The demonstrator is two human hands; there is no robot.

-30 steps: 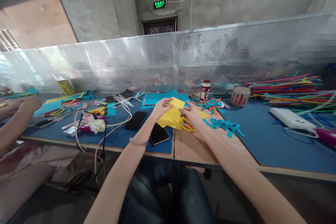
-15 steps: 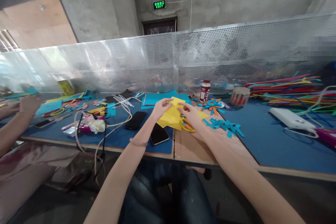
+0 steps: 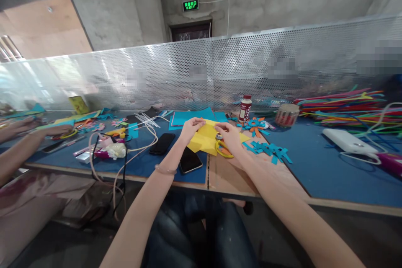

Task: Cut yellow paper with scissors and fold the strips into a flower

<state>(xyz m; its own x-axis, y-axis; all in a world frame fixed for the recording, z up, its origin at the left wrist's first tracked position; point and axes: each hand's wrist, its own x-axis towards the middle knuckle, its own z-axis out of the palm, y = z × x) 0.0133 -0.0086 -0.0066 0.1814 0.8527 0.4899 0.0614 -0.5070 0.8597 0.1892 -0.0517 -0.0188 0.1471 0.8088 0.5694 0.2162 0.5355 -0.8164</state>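
A yellow paper sheet (image 3: 204, 138) lies folded in front of me on the table (image 3: 226, 178). My left hand (image 3: 191, 128) pinches its upper left edge. My right hand (image 3: 228, 135) pinches the upper right edge, fingers closed on the paper. Yellow-handled scissors (image 3: 223, 150) rest under my right hand on the bare wood. Blue paper sheets (image 3: 191, 116) lie just behind the yellow one.
Two black phones (image 3: 163, 143) (image 3: 190, 160) lie left of the paper. Blue cut shapes (image 3: 270, 150), a red-capped bottle (image 3: 245, 109), a round tin (image 3: 287, 115), coloured sticks (image 3: 348, 106) and a white power bank (image 3: 348, 141) sit to the right. Another person's arm (image 3: 19, 150) works at far left. Cables (image 3: 125, 150) hang over the edge.
The raised flap of the yellow paper has been folded down flat. Both my hands lowered slightly toward the table. The other person's hand at left moved down onto the table.
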